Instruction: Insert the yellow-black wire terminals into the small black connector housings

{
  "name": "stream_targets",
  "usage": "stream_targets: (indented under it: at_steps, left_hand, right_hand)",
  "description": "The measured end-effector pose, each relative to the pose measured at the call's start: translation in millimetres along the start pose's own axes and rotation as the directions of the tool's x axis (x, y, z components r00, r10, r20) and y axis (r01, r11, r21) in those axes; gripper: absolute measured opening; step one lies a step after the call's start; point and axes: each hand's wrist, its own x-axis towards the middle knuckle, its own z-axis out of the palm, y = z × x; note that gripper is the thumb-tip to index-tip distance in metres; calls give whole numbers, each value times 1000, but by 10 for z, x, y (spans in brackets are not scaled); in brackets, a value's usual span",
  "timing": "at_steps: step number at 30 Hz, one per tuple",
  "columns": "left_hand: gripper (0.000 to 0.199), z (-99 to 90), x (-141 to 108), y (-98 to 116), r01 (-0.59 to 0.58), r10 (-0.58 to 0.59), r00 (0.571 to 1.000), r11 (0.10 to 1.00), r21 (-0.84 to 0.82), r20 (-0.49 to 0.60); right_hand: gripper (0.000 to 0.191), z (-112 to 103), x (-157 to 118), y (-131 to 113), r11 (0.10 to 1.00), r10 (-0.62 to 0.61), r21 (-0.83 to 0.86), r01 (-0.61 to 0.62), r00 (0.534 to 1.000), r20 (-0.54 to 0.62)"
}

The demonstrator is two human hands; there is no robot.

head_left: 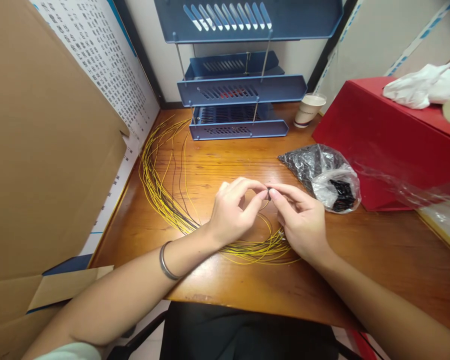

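Observation:
A small black plastic piece (269, 194), probably a connector housing, sits between the fingertips of both hands above the table. My right hand (302, 217) is closed, its thumb and forefinger pinching this piece from the right. From the left, my left hand (234, 207) pinches at the same spot; a thin wire hangs just below its fingertips, and most of what it grips is hidden. Beneath both hands lies a long bundle of yellow and dark wires (161, 197), curving from the back left to the right hand. Several wire ends with metal tips show beside the right palm.
Right of my hands, a clear plastic bag (322, 172) holds many small black pieces. Behind it stand a red box (393, 145) and a paper cup (309, 110). A blue tiered tray (240, 131) stands at the back, and cardboard (56, 150) rises on the left.

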Motion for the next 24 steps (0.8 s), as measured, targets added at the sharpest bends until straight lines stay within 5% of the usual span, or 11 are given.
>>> stream_targets:
  at_steps: [18, 24]
  left_hand:
    - [13, 5, -2, -17, 10, -10, 1000, 1000, -20, -1]
    - [21, -15, 18, 4, 151, -150, 983, 989, -3, 109]
  right_hand:
    - [14, -25, -1, 1, 996, 5, 91, -8, 1000, 29]
    - [18, -21, -11, -2, 996, 18, 84, -18, 1000, -2]
